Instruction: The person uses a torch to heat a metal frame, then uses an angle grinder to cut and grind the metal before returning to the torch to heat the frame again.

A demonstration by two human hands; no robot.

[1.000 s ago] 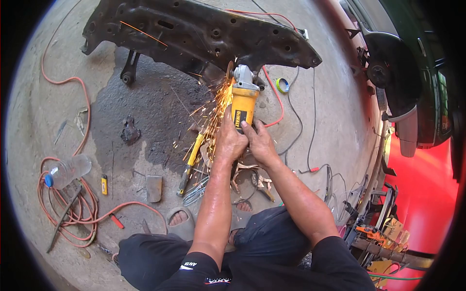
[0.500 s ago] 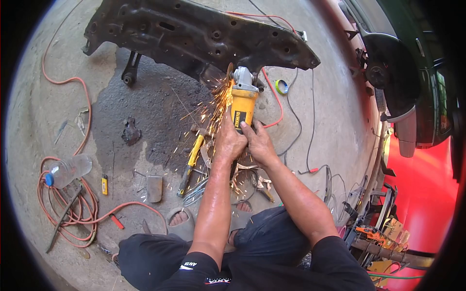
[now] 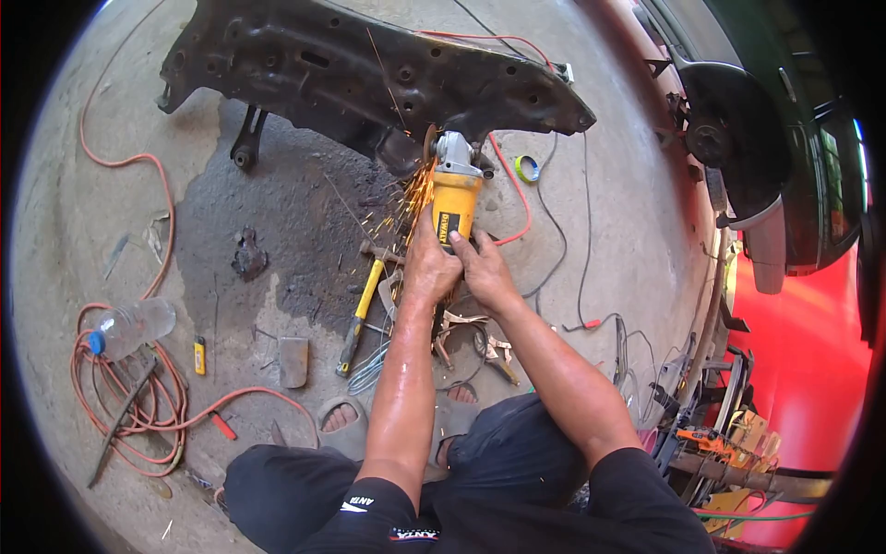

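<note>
My left hand (image 3: 432,265) and my right hand (image 3: 484,271) are both closed around the yellow body of an angle grinder (image 3: 454,197). Its disc (image 3: 430,143) meets the lower edge of a large dark metal frame part (image 3: 323,78), and orange sparks (image 3: 420,191) spray down and to the left. Below the frame part a bracket arm (image 3: 245,138) sticks out. Close to my left forearm lies a hammer (image 3: 364,309) with a yellow handle. The grinder's rear end is partly hidden by my hands.
A hose (image 3: 175,406) lies coiled at left, beside a plastic bottle (image 3: 137,327). Near my feet are a yellow lighter (image 3: 199,355) and a metal block (image 3: 293,361). A roll of tape (image 3: 527,168) and cables lie right of the grinder. Tools (image 3: 715,443) and a vehicle (image 3: 784,157) line the right side.
The spray of sparks has become smaller, and the hammer shows more plainly. The grinder and the frame part appear slightly further left in view. Both hands keep their hold.
</note>
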